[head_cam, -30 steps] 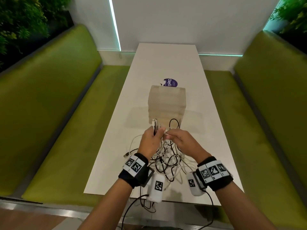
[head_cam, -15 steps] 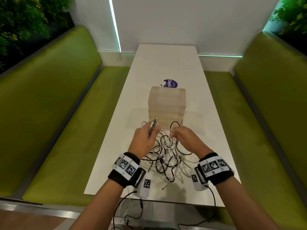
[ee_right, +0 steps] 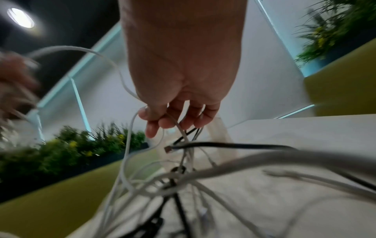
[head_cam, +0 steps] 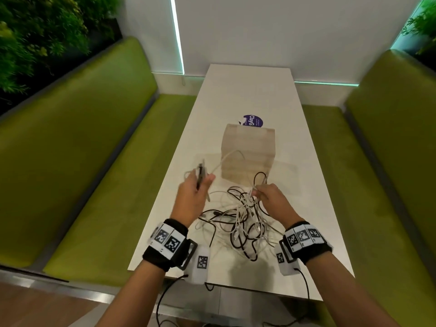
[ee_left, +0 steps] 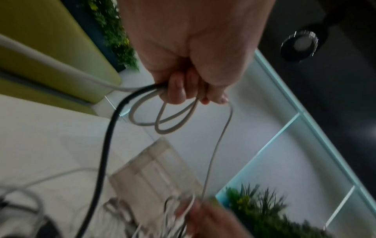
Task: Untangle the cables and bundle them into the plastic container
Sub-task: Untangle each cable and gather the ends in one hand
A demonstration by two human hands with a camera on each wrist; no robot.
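A tangle of white and black cables (head_cam: 238, 223) lies on the near half of the white table (head_cam: 306, 185). My left hand (head_cam: 200, 182) is raised at the table's left edge and grips a black cable (ee_left: 109, 136) together with white cable loops (ee_left: 162, 122). A thin white cable (head_cam: 224, 159) arcs from it to my right hand (head_cam: 262, 192), which pinches white strands (ee_right: 179, 127) at the top of the tangle. The clear plastic container (head_cam: 249, 156) stands just beyond both hands.
A purple round sticker (head_cam: 253, 120) lies behind the container. Green benches (head_cam: 82, 161) flank the table on both sides, with a white wall at the far end. Black leads from the wrist cameras hang over the near table edge (head_cam: 212, 285).
My left hand has moved left and up, away from the right hand, pulling its cables out of the tangle. The right hand has stayed at the top of the pile.
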